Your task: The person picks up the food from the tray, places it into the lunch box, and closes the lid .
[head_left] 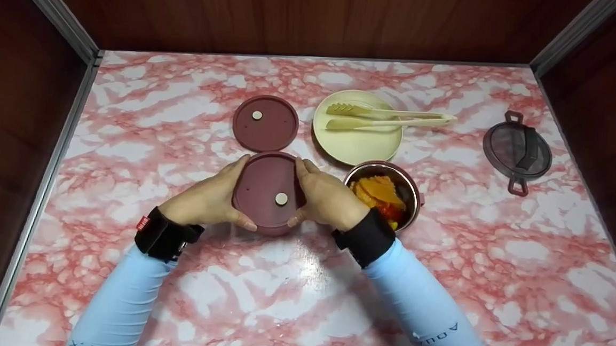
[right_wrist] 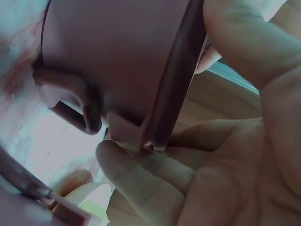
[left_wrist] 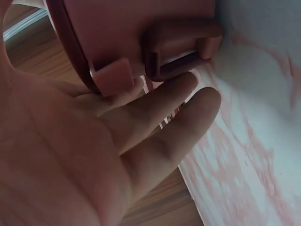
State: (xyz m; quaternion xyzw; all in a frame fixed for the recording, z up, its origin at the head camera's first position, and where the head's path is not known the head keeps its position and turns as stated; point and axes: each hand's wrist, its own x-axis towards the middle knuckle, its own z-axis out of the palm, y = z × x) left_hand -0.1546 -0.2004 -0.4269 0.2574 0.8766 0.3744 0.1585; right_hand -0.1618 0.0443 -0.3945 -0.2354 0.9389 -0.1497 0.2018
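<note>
A round maroon lidded container (head_left: 265,178) stands near the table's middle, with a cream knob on its lid. My left hand (head_left: 205,196) holds its left side, thumb at the front and fingers toward the back. On the opposite side my right hand (head_left: 333,193) grips it the same way. In the left wrist view, fingers lie beside a lid clip (left_wrist: 113,77) that sticks outward above a side handle (left_wrist: 183,44). The right wrist view has fingertips touching another clip (right_wrist: 124,132), which also juts out, near a handle (right_wrist: 70,84).
An uncovered pot (head_left: 416,187) with orange and red food stands close to my right wrist. Behind it, cream tongs (head_left: 386,125) lie on a pale yellow plate (head_left: 355,149). A second maroon lid (head_left: 265,133) lies behind the container. A dark see-through lid (head_left: 507,145) is far right.
</note>
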